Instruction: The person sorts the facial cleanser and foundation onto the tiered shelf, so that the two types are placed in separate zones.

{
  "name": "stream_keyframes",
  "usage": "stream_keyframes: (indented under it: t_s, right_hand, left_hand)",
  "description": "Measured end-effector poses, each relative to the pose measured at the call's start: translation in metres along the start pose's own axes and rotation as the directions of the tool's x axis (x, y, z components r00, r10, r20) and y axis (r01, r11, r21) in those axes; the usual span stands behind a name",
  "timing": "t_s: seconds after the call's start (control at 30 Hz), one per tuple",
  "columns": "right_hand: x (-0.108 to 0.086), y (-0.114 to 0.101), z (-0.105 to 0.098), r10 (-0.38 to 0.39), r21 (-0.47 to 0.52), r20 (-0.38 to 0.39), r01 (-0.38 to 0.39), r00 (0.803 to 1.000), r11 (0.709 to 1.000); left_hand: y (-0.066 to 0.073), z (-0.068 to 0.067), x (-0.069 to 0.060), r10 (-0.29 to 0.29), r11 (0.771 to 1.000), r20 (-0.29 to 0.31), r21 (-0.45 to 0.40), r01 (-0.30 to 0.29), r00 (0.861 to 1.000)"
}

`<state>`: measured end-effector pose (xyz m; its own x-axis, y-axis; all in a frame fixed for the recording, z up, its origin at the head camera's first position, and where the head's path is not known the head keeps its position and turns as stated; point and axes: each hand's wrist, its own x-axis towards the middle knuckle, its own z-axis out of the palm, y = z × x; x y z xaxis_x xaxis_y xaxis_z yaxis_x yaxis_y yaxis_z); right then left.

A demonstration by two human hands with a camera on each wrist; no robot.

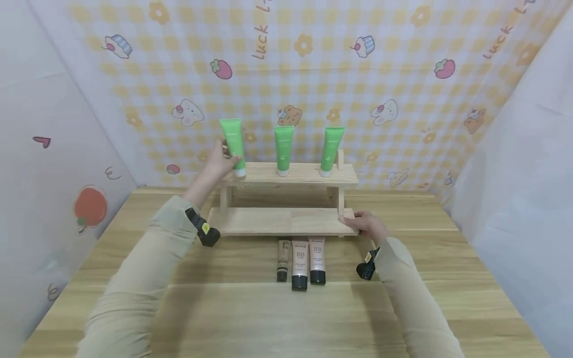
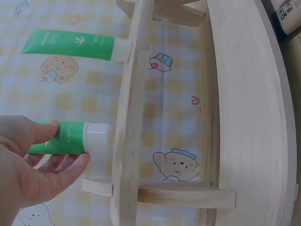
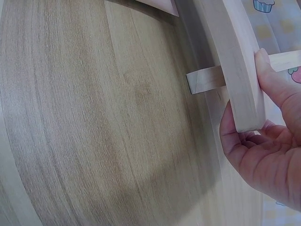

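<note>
- A yellow-checked cloth (image 1: 309,89) hangs behind my wooden desk (image 1: 277,323).
- My left hand (image 1: 218,161) pinches the left green tube (image 1: 234,141) at the upper shelf's (image 1: 264,171) left end; I cannot tell whether its cap touches.
- My right hand (image 1: 366,224) grips the lower shelf's (image 1: 268,221) right end.
- The middle green tube (image 1: 283,149) and right green tube (image 1: 331,149) stand cap-down above.
- Three black-capped tubes (image 1: 300,261) lie in front.

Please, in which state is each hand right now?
Left hand: holding the leftmost green squeeze tube by its body.
Right hand: holding the right end of the lower wooden shelf board.
</note>
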<state>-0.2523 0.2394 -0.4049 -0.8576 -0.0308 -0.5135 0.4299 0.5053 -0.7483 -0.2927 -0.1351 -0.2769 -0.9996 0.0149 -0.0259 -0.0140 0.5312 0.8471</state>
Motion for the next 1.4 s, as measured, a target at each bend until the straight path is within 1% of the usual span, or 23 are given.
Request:
stream_keyframes:
  t_s: [0.07, 0.13, 0.2, 0.23, 0.27, 0.3, 0.37, 0.43, 0.47, 0.5, 0.53, 0.63, 0.7, 0.73, 0.77, 0.83, 0.9, 0.97, 1.07, 1.13, 1.17, 1.3, 1.4]
  right_hand:
    - [0.002, 0.002, 0.002, 0.001, -0.005, 0.001, -0.001, 1.000, 1.000]
    - [0.003, 0.003, 0.003, -0.001, -0.002, 0.005, 0.001, 1.000, 1.000]
    - [0.004, 0.003, 0.003, -0.005, 0.001, 0.011, 0.005, 1.000, 1.000]
    - [0.004, 0.003, 0.003, -0.004, 0.007, 0.013, 0.004, 1.000, 1.000]
    - [0.005, 0.003, 0.003, -0.006, 0.011, 0.012, 0.006, 1.000, 1.000]
    - [0.004, 0.003, 0.002, -0.010, 0.001, 0.008, 0.010, 1.000, 1.000]
    - [0.004, 0.002, 0.001, -0.010, 0.006, 0.002, 0.010, 1.000, 1.000]
    - [0.004, 0.002, 0.001, -0.010, 0.004, 0.003, 0.010, 1.000, 1.000]
    - [0.003, 0.002, 0.001, -0.006, -0.001, 0.003, 0.006, 1.000, 1.000]
    - [0.004, 0.003, 0.001, 0.001, 0.001, 0.008, -0.001, 1.000, 1.000]
    - [0.004, 0.003, 0.002, 0.008, -0.004, 0.007, -0.008, 1.000, 1.000]
    - [0.005, 0.004, 0.006, 0.024, -0.013, 0.013, -0.024, 1.000, 1.000]
    - [0.007, 0.004, 0.007, 0.023, -0.001, 0.006, -0.023, 1.000, 1.000]
    - [0.007, 0.004, 0.007, 0.018, -0.001, -0.001, -0.018, 1.000, 1.000]
    - [0.008, 0.003, 0.007, 0.012, 0.015, -0.004, -0.012, 1.000, 1.000]
    - [0.010, 0.003, 0.005, 0.006, 0.050, -0.009, -0.006, 1.000, 0.999]
    - [0.010, 0.004, 0.002, 0.010, 0.065, -0.009, -0.010, 1.000, 0.998]
    - [0.010, 0.003, 0.001, 0.014, 0.076, -0.005, -0.013, 1.000, 0.997]
    - [0.009, 0.003, -0.001, 0.013, 0.054, -0.001, -0.013, 1.000, 0.998]
    - [0.008, 0.002, -0.002, 0.012, 0.037, -0.001, -0.012, 1.000, 0.999]
    - [0.007, 0.002, -0.002, 0.010, 0.027, 0.002, -0.010, 1.000, 1.000]
    - [0.004, 0.000, -0.002, 0.018, 0.033, 0.007, -0.019, 1.000, 0.999]
    - [0.007, 0.002, -0.002, 0.024, 0.040, 0.015, -0.025, 1.000, 0.999]
  left_hand:
    - [-0.004, 0.003, 0.002, 0.015, 1.000, -0.025, -0.015, -0.015, 1.000]
    - [-0.008, 0.006, 0.004, 0.046, 0.999, -0.060, -0.019, -0.048, 0.997]
    - [-0.011, 0.008, 0.006, 0.101, 0.995, -0.105, -0.005, -0.102, 0.989]
    - [-0.012, 0.010, 0.007, 0.131, 0.991, -0.130, 0.007, -0.131, 0.983]
    - [-0.013, 0.012, 0.009, 0.147, 0.989, -0.156, 0.024, -0.145, 0.977]
    - [-0.013, 0.014, 0.011, 0.152, 0.988, -0.167, 0.024, -0.150, 0.974]
    - [-0.013, 0.021, 0.017, 0.119, 0.993, -0.164, 0.021, -0.117, 0.979]
    - [-0.010, 0.029, 0.024, 0.045, 0.999, -0.138, 0.005, -0.045, 0.989]
    - [-0.009, 0.034, 0.027, -0.006, 1.000, -0.109, 0.001, 0.007, 0.994]
    - [-0.007, 0.039, 0.030, -0.045, 0.999, -0.066, 0.006, 0.045, 0.997]
    - [-0.005, 0.044, 0.033, -0.068, 0.997, -0.030, 0.035, 0.069, 0.997]
    - [0.000, 0.056, 0.037, -0.086, 0.989, 0.060, 0.127, 0.078, 0.994]
    - [0.003, 0.059, 0.038, -0.071, 0.984, 0.102, 0.173, 0.052, 0.992]
    - [0.005, 0.060, 0.039, -0.061, 0.983, 0.107, 0.181, 0.041, 0.992]
    - [0.006, 0.059, 0.040, -0.054, 0.982, 0.109, 0.188, 0.033, 0.993]
    - [0.009, 0.057, 0.042, -0.064, 0.984, 0.116, 0.175, 0.043, 0.991]
    - [0.009, 0.054, 0.045, -0.088, 0.986, 0.131, 0.152, 0.067, 0.987]
    - [0.008, 0.046, 0.046, -0.119, 0.983, 0.121, 0.153, 0.100, 0.986]
    - [0.003, 0.035, 0.044, -0.164, 0.977, 0.097, 0.150, 0.148, 0.982]
    - [0.002, 0.028, 0.042, -0.179, 0.974, 0.081, 0.156, 0.165, 0.980]
    - [0.002, 0.025, 0.040, -0.187, 0.974, 0.080, 0.144, 0.174, 0.979]
    - [0.003, 0.018, 0.033, -0.189, 0.979, 0.081, 0.095, 0.181, 0.979]
    - [0.004, 0.015, 0.031, -0.177, 0.984, 0.064, 0.018, 0.177, 0.982]
